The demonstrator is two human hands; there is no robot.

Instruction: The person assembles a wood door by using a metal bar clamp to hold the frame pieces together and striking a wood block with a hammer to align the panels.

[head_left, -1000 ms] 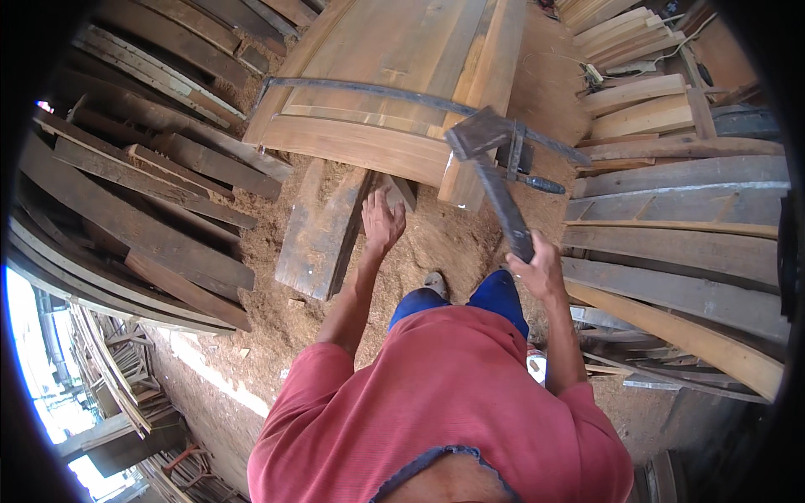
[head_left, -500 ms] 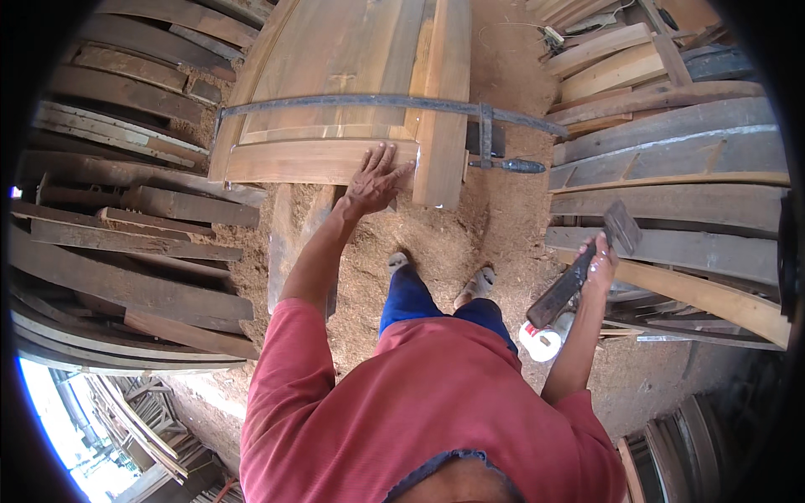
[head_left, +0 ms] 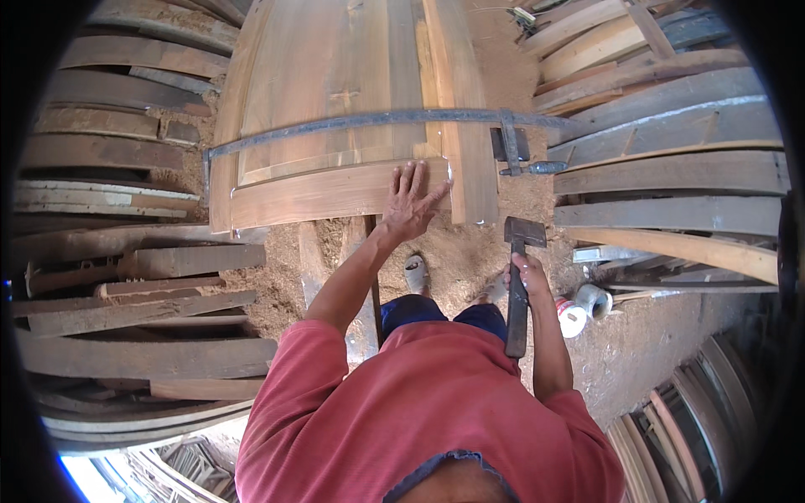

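Hammer point(head_left: 517, 306) has swung inward, the right hand's point(head_left: 531, 277) fingers clamped around it; left hand's point(head_left: 407, 210) fingers spread apart on wooden panel point(head_left: 310, 194); red-and-white tub point(head_left: 571, 322), contents unclear, beside grey can point(head_left: 597, 300).

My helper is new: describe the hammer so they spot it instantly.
Find the wooden door, then, below its near right corner, the person's right hand. It grips the hammer: dark, blocky-headed, far shorter than the clamp across the door.

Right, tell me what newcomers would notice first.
Probably the brown framed wooden panel at top centre, crossed by a long grey metal clamp. Then the left hand spread on the panel's near end, and the dark block-headed hammer right of centre in the right hand.
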